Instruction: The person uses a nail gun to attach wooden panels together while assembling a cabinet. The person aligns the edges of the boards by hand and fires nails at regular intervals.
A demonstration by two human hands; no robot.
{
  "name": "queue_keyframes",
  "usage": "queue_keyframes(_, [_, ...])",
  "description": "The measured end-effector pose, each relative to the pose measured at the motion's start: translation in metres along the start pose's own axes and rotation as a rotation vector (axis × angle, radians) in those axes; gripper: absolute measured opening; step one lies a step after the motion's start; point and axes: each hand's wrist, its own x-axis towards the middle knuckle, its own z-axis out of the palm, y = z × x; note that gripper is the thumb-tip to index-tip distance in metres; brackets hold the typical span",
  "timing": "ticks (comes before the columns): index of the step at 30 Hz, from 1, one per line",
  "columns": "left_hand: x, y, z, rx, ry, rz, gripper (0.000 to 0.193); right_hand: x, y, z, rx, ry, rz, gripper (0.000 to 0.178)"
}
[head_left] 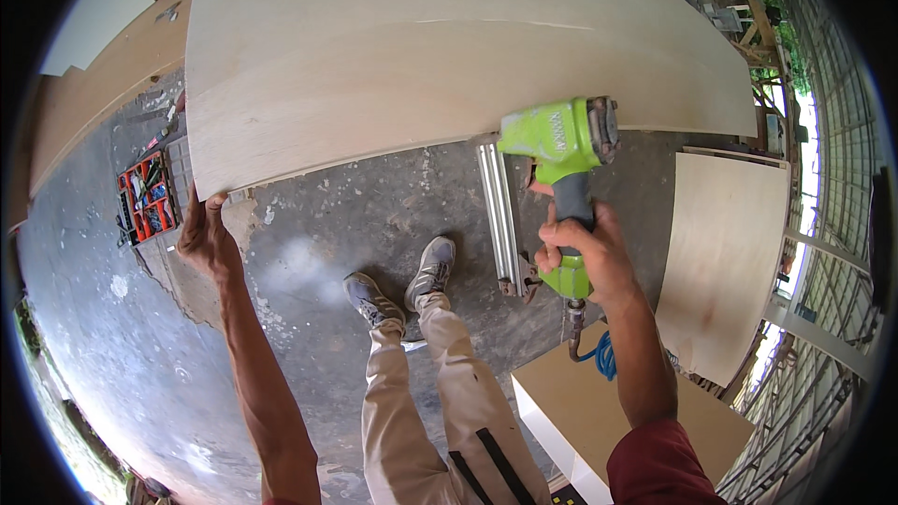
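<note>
A large pale plywood panel [402,65] spans the upper part of the head view, its near edge facing me. My left hand [211,241] pinches the panel's near left corner, the thumb on the edge and some fingers hidden behind it. In my right hand [603,252] is a green pneumatic nail gun [552,136], with my fingers wrapped round its dark grip. The gun's nose is at the panel's near edge, right of the middle; I cannot tell whether it touches. Its silver magazine [497,215] points back toward me.
A red tool tray [150,196] lies on the stained concrete floor [309,318] at the left. A blue coiled air hose [605,355] hangs below the gun, beside a pale box [645,411]. Another plywood sheet [720,262] stands at the right, near a metal grille [842,93].
</note>
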Motion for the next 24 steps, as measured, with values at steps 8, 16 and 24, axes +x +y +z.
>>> queue_keyframes(8, [0.000,0.001,0.002,0.061,0.013,-0.015,0.042,0.014,-0.015,-0.008,-0.002,0.025,0.013,0.053])
queue_keyframes(16, [-0.001,0.007,0.001,0.024,-0.013,-0.024,0.042,0.019,-0.015,-0.012,-0.089,-0.012,-0.009,0.050])
queue_keyframes(24, [-0.002,0.003,-0.003,0.022,-0.025,-0.023,0.041,0.018,-0.015,-0.011,-0.095,0.002,0.009,0.046])
